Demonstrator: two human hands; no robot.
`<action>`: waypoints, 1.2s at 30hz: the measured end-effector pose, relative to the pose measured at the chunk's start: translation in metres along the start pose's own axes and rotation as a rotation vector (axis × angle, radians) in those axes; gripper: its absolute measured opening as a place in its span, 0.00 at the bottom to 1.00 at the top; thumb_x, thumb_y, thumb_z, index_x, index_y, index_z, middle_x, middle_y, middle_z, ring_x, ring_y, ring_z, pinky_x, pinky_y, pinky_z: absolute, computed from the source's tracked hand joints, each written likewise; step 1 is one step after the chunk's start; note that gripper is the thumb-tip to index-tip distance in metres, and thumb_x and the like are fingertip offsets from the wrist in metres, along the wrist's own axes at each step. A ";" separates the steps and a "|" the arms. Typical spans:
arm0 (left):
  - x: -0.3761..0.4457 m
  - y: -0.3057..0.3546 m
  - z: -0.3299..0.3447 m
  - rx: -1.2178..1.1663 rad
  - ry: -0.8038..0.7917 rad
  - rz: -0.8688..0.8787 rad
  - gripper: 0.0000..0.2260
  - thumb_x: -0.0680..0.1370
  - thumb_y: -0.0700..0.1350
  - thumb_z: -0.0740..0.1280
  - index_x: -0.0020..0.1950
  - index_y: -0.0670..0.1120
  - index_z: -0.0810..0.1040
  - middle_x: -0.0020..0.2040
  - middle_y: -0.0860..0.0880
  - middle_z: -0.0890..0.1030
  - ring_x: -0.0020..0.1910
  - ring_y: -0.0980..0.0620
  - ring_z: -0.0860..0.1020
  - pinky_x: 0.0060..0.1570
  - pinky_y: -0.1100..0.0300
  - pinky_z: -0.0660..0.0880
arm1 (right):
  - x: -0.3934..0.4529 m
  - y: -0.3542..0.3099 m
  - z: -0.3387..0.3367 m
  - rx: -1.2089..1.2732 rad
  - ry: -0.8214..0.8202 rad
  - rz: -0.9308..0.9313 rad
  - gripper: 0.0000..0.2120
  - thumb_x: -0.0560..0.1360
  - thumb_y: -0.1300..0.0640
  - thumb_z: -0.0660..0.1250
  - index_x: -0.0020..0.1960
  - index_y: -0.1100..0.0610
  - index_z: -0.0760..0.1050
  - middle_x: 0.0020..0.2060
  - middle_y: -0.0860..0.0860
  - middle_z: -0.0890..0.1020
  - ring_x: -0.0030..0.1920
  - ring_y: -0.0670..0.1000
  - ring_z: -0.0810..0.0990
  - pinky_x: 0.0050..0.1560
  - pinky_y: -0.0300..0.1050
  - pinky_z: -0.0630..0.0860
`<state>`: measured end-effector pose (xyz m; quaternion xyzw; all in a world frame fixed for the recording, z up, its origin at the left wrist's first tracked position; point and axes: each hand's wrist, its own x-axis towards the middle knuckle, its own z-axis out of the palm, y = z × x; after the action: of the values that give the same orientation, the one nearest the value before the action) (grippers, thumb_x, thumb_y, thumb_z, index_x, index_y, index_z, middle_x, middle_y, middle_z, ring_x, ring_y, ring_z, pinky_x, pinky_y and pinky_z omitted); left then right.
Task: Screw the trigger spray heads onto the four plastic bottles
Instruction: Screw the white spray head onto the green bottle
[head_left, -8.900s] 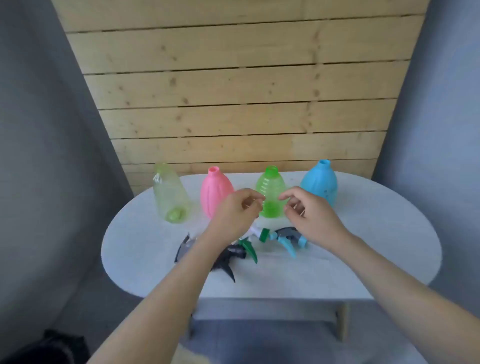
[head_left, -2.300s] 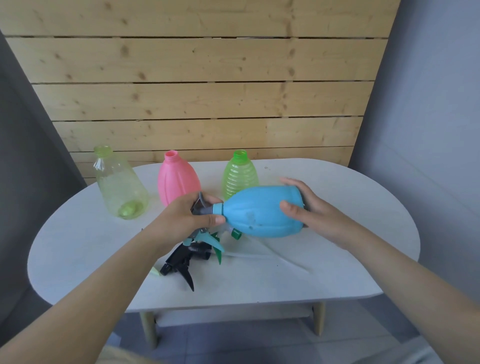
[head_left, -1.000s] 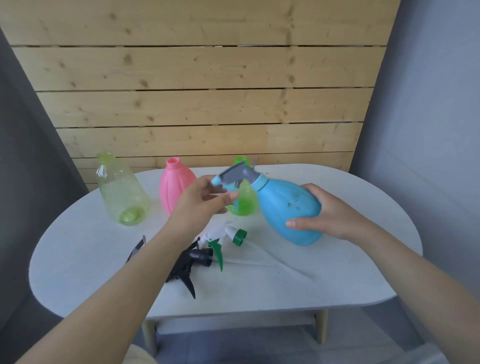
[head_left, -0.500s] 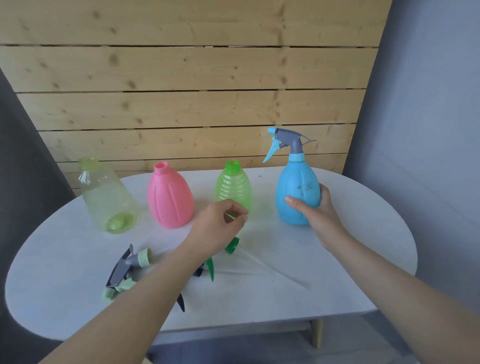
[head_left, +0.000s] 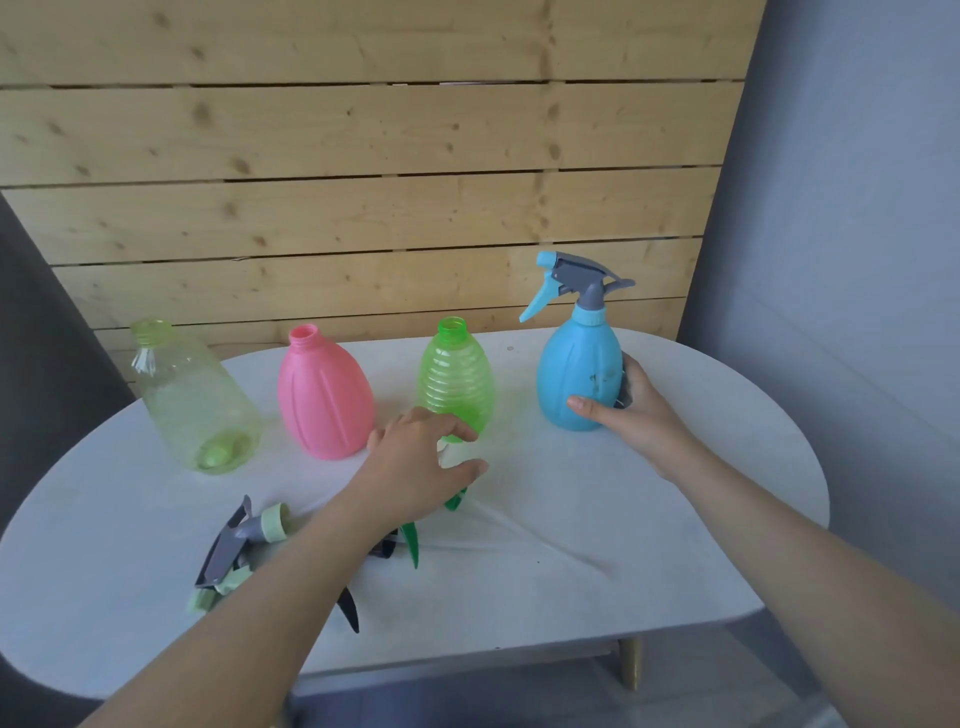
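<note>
On the white oval surface (head_left: 675, 519) four bottles stand in a row, all upright, long axes vertical. At ten o'clock is the clear yellow-green plastic bottle (head_left: 195, 400), neck open and leaning a touch left in this wide view; beside it stands the pink ribbed plastic bottle (head_left: 326, 400), also uncapped. Nearer me, at about seven o'clock, lies a grey trigger head with a pale green collar (head_left: 239, 545) on its side, collar toward one o'clock.

The left hand (head_left: 421, 467) hovers low in front of the green ribbed translucent bottle (head_left: 456, 387), fingers loosely spread, holding nothing, just above a green trigger head (head_left: 413, 540) that lies half hidden under the wrist. A dark head (head_left: 349, 608) is mostly hidden under the forearm.

At two o'clock, the blue plastic bottle (head_left: 579, 384) wears its grey-and-blue trigger head (head_left: 576, 283), nozzle pointing left toward nine o'clock. The right hand (head_left: 631, 410) curls its grip round the lower body.

The loose heads lie tangled with their thin dip tubes; lifting one could drag another off the near edge. A sweeping forearm could also topple the light, empty green bottle.
</note>
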<state>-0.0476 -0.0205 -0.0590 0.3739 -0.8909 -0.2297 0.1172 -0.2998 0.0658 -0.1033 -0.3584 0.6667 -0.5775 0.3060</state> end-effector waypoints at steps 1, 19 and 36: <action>0.000 -0.001 0.000 0.020 -0.022 -0.017 0.16 0.73 0.58 0.68 0.59 0.57 0.76 0.61 0.50 0.74 0.62 0.50 0.71 0.62 0.54 0.61 | 0.000 0.000 0.000 -0.005 -0.001 -0.001 0.44 0.57 0.45 0.78 0.69 0.41 0.61 0.60 0.40 0.75 0.61 0.42 0.74 0.52 0.39 0.74; 0.000 -0.017 -0.009 -0.277 -0.205 -0.100 0.30 0.69 0.54 0.74 0.69 0.53 0.69 0.50 0.52 0.81 0.61 0.52 0.75 0.56 0.58 0.69 | -0.050 -0.012 0.027 -0.339 0.266 -0.055 0.34 0.64 0.51 0.77 0.63 0.55 0.63 0.59 0.52 0.66 0.58 0.50 0.70 0.55 0.42 0.69; -0.024 -0.044 -0.055 -0.154 0.289 -0.056 0.32 0.68 0.59 0.72 0.71 0.56 0.67 0.51 0.60 0.74 0.48 0.59 0.71 0.41 0.65 0.66 | -0.038 -0.048 0.079 -0.290 -0.005 -0.063 0.22 0.70 0.51 0.73 0.61 0.54 0.72 0.57 0.54 0.80 0.50 0.47 0.79 0.48 0.37 0.73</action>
<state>0.0168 -0.0476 -0.0339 0.4175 -0.8338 -0.2442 0.2661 -0.2078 0.0505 -0.0678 -0.4209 0.7307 -0.4837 0.2346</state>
